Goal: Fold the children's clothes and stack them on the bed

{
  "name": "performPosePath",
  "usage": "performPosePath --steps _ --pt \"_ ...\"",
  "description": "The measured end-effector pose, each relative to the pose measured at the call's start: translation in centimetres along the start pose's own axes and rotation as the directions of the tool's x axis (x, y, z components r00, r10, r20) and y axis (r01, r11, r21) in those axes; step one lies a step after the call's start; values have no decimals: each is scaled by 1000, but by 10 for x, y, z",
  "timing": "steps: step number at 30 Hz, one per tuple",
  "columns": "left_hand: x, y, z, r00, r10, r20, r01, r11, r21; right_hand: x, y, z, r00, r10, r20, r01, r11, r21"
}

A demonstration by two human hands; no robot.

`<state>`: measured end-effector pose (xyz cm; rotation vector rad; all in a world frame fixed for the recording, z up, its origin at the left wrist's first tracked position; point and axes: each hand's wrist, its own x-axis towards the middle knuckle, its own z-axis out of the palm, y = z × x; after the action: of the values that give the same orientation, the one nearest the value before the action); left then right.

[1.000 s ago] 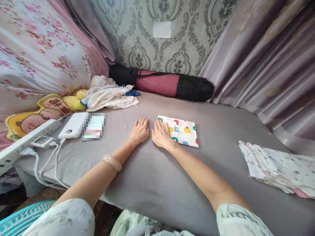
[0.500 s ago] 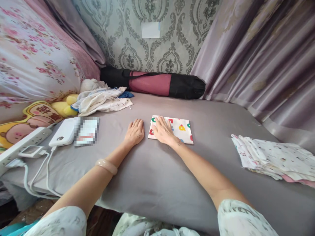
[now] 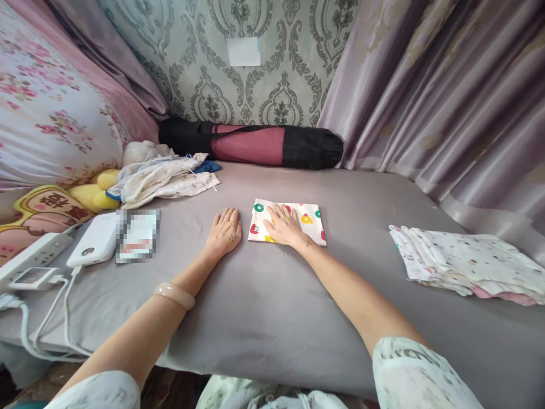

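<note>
A folded white cloth (image 3: 313, 227) with colourful printed shapes lies flat on the grey sheet (image 3: 272, 301) in front of me. My right hand (image 3: 283, 224) rests palm down on its middle, fingers spread, covering part of the print. Just left of the cloth, and apart from it, my left hand (image 3: 225, 230) lies flat on the sheet with its fingers stretched out. Neither hand grips anything. A pale bangle (image 3: 175, 295) circles my left forearm.
Folded printed cloths (image 3: 472, 258) are stacked at the right. Crumpled clothes (image 3: 166, 179) lie at the back left, near a yellow plush toy (image 3: 91, 193). A power bank (image 3: 94, 240) and power strip (image 3: 32, 258) with cables sit left. A rolled mat bag (image 3: 249, 145) lies along the wall.
My right hand has shifted rightward across the cloth, uncovering more of its left side. My left hand stays flat on the sheet. The whole view has turned slightly right.
</note>
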<state>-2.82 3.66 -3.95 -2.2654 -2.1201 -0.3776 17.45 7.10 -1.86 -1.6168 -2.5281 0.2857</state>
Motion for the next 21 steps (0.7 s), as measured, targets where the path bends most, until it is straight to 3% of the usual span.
performPosePath --steps 3,7,11,21 --pt "0 -1 1 1000 -1 4 1 1000 1 -1 9 -5 1000 11 6 -12 999 45" --pt "1 -1 2 1000 14 -7 -14 1000 -6 -8 27 -8 990 116 -77 -116 993 6" --pt "1 -2 3 1000 13 -7 -13 1000 -7 -14 40 -3 986 168 -15 -168 986 -1" --pt "1 -2 3 1000 2 7 -3 1000 6 -12 42 0 986 165 -7 -165 986 12"
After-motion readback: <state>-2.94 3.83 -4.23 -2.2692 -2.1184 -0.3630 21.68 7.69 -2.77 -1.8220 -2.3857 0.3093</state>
